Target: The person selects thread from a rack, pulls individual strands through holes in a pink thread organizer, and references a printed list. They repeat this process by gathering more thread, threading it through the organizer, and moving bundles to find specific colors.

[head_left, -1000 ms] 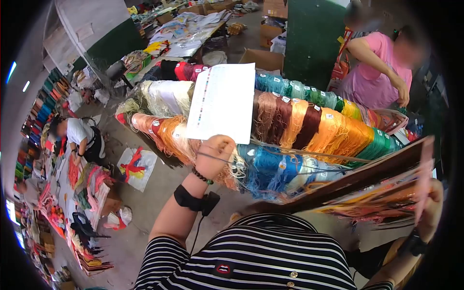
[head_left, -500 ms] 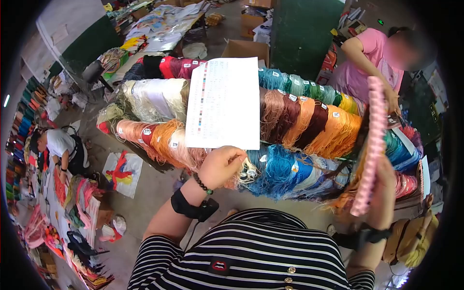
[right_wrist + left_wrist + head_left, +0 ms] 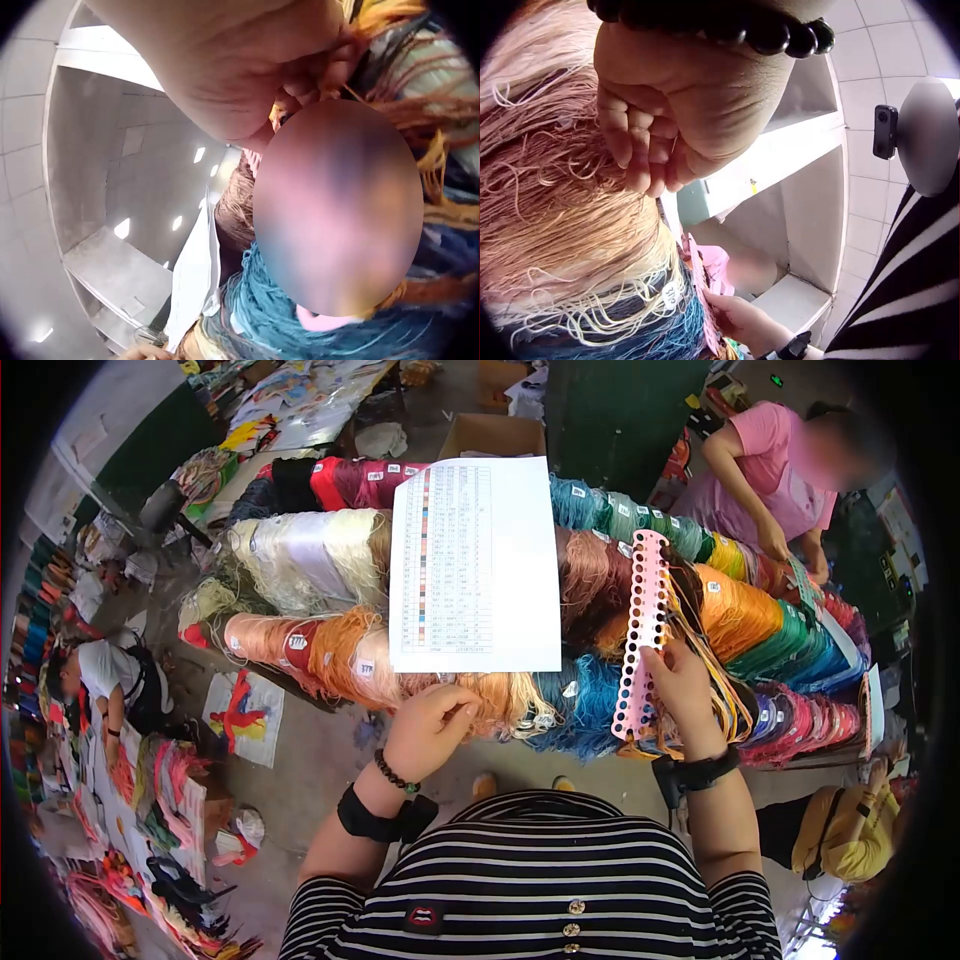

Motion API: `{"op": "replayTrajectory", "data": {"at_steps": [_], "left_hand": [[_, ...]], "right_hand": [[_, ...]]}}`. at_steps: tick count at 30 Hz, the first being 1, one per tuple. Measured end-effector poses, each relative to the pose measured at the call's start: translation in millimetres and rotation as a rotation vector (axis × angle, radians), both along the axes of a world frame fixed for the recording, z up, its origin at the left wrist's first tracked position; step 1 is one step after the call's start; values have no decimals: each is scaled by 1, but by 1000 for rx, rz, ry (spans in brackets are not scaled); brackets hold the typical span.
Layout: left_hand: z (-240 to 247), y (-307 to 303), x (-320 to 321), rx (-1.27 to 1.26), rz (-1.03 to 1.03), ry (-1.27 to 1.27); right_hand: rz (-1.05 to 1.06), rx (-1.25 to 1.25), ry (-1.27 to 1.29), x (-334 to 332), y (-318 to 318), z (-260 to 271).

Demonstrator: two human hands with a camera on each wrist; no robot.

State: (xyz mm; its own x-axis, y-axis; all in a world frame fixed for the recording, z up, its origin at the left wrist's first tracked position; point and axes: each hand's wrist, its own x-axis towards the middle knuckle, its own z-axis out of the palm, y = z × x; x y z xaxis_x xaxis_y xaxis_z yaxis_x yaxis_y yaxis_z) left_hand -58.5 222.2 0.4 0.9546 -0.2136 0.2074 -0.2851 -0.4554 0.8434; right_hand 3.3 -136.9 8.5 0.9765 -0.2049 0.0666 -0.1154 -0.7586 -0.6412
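My right hand [image 3: 680, 680] pinches a pink thread holder strip [image 3: 641, 620], a long card punched with rows of holes. Strands of orange, yellow and dark thread [image 3: 705, 660] hang from its right side. The strip stands nearly upright in front of brown and blue yarn hanks. My left hand [image 3: 430, 725], palm down with fingers loosely curled, sits just below a printed sheet [image 3: 520, 580]. Peach and cream yarn [image 3: 562, 225] lies close under its fingertips, and nothing shows in its grasp. The sheet carries a chart with a column of colour swatches.
Rows of labelled yarn hanks [image 3: 740, 610] fill the rack before me. Across it at the right, a person in pink [image 3: 780, 470] handles something green. One person in yellow [image 3: 845, 830] is at the lower right, another in white [image 3: 115, 670] at the left beside a thread-covered table.
My right hand has swung the pink strip from the far right inward, turning its holed face toward me. My left hand has dropped slightly below the sheet's lower edge.
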Motion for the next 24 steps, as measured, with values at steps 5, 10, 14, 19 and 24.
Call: {"op": "replayTrajectory", "data": {"at_steps": [5, 10, 14, 19, 24], "left_hand": [[-2, 22, -15, -27, 126, 37], [-30, 64, -67, -470, 546, 185], [-55, 95, -151, -741, 1001, 261], [-33, 51, -265, -893, 1330, 252], [-7, -20, -378, -537, 1478, 237]], "right_hand": [[32, 81, -95, -22, -13, 38], [250, 588, 20, -42, -7, 78], [693, 756, 537, -29, 51, 131], [1269, 769, 741, -24, 160, 152], [1691, 633, 730, -103, 256, 149]]}}
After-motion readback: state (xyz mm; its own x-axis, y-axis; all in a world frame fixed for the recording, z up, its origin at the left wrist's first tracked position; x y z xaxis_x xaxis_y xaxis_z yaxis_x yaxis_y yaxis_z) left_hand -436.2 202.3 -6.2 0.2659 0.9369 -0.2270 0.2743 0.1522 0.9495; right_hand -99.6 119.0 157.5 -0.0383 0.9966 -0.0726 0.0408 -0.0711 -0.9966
